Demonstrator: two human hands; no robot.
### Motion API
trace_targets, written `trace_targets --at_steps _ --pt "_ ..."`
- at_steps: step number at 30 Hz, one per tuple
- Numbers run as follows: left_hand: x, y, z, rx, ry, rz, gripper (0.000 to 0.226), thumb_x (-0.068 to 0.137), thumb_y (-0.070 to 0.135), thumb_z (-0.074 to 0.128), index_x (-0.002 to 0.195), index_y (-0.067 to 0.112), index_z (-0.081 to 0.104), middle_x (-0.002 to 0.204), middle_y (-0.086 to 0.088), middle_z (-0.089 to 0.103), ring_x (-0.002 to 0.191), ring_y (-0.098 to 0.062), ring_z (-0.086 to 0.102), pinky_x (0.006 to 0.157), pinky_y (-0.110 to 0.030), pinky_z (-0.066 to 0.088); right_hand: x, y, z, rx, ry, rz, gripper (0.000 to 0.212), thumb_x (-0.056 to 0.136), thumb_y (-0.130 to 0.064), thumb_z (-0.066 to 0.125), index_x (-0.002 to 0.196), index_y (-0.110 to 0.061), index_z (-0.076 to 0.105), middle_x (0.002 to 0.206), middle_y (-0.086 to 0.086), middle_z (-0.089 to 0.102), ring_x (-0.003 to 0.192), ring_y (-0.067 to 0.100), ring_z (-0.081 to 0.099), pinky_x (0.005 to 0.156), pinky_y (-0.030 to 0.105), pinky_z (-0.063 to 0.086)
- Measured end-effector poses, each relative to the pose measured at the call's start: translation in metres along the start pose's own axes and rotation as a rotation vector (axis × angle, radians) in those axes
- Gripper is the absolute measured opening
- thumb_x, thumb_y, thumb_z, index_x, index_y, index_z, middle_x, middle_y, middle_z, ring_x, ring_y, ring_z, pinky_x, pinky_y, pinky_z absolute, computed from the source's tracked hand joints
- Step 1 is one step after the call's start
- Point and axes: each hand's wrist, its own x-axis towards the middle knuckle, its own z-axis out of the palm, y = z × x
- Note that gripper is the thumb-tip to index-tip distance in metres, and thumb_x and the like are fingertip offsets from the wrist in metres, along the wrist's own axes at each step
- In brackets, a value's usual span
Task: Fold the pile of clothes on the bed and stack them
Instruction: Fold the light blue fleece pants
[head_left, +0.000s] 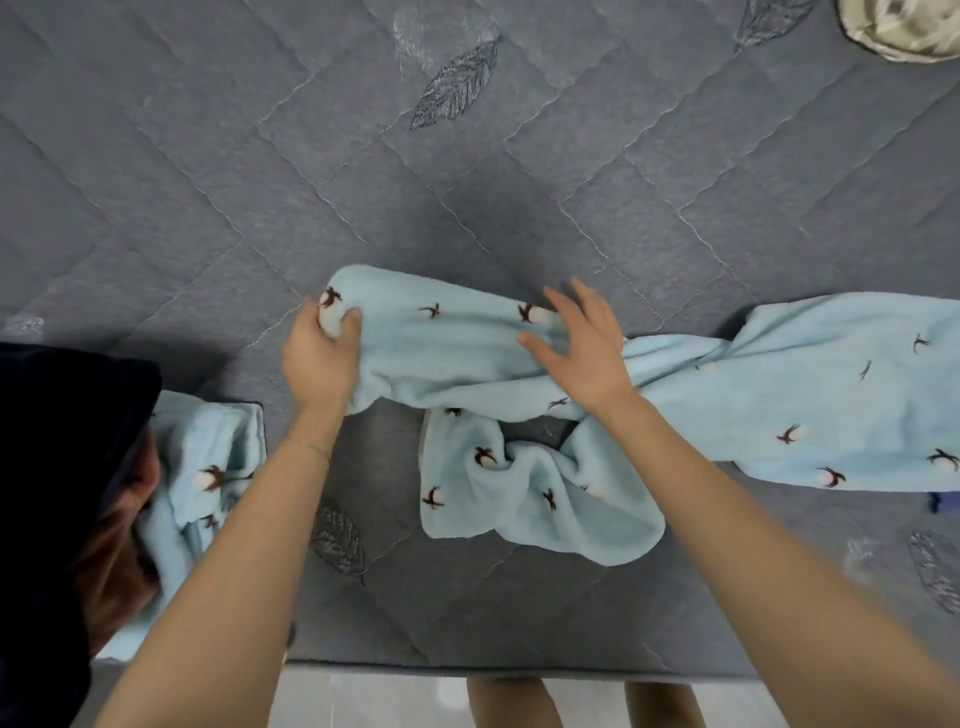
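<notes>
Seen from your head, your left hand (319, 358) grips one end of the pale-blue fleece garment (779, 395) (dotted with small dark motifs) lying twisted across the grey quilted bed (208, 182), your right hand (576, 348) resting on it, fingers spread.

The light you work in is soft, even and fairly bright, with no glare anywhere. A broad, diffuse shadow lies on the grey quilt (156, 156) just beyond your hands, and the folds of the pale blue garment (779, 389) carry only gentle shading. The centre is reasonably sharp, so the quilt stitching and the garment's small dark motifs read clearly. Your left hand (319, 353) and right hand (582, 348) look slightly soft. The wide lens stretches and smears both forearms toward the lower corners. The dark mass (62, 467) at the left edge is out of focus.
</notes>
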Motion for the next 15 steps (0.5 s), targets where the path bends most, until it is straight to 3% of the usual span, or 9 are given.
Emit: trace_targets --at_steps 2,4,6,9,11,15 --pt "-0.013 -0.013 0.007 0.268 -0.081 0.087 0.067 0.089 0.039 0.067 0.142 0.009 0.039 0.138 -0.017 0.045 0.127 -0.035 0.042 0.102 -0.045 0.034 -0.01 -0.001 0.004 -0.004 0.003 -0.002 0.065 0.09 -0.051 0.06 0.146 -0.024 0.04 0.16 0.007 0.02 0.148 0.025 0.013 0.12 0.042 0.008" --pt "-0.03 -0.018 0.017 0.404 -0.101 0.289 0.08 0.089 0.044 0.065 0.152 0.013 0.026 0.153 -0.019 0.026 0.141 -0.035 0.024 0.114 -0.052 0.016 -0.021 0.0 0.006 -0.014 0.027 -0.016 0.065 0.089 -0.05 0.062 0.145 -0.022 0.043 0.159 0.008 0.023 0.148 0.026 0.014 0.12 0.045 0.009" --pt "-0.049 -0.018 0.028 0.359 -0.2 0.47 0.068 0.092 0.041 0.063 0.148 0.014 0.035 0.154 -0.019 0.024 0.144 -0.035 0.02 0.116 -0.055 0.013 -0.035 0.004 0.007 -0.012 0.048 -0.047 0.064 0.088 -0.047 0.066 0.142 -0.018 0.047 0.156 0.011 0.027 0.147 0.029 0.019 0.119 0.047 0.013" --pt "-0.084 -0.017 0.047 0.298 -0.331 0.661 0.048 0.087 0.028 0.071 0.128 0.007 0.059 0.143 -0.022 0.041 0.133 -0.041 0.038 0.109 -0.061 0.028 -0.059 0.017 0.007 -0.013 0.069 -0.105 0.062 0.084 -0.041 0.072 0.135 -0.011 0.055 0.15 0.016 0.036 0.142 0.035 0.029 0.116 0.051 0.019" --pt "-0.107 -0.02 0.058 0.297 -0.34 0.72 0.043 0.085 0.028 0.074 0.121 0.006 0.064 0.139 -0.021 0.047 0.129 -0.04 0.044 0.107 -0.062 0.031 -0.074 0.031 0.007 -0.062 0.076 -0.117 0.063 0.082 -0.042 0.074 0.135 -0.012 0.055 0.15 0.016 0.036 0.143 0.036 0.027 0.119 0.05 0.012" --pt "-0.143 -0.028 0.071 0.264 -0.31 0.771 0.057 0.085 0.053 0.058 0.123 0.011 0.063 0.134 -0.016 0.051 0.125 -0.029 0.041 0.11 -0.046 0.028 -0.096 0.068 0.003 -0.255 0.025 -0.092 0.083 0.078 -0.054 0.071 0.148 -0.023 0.037 0.16 0.009 0.019 0.149 0.029 0.009 0.118 0.046 -0.008"
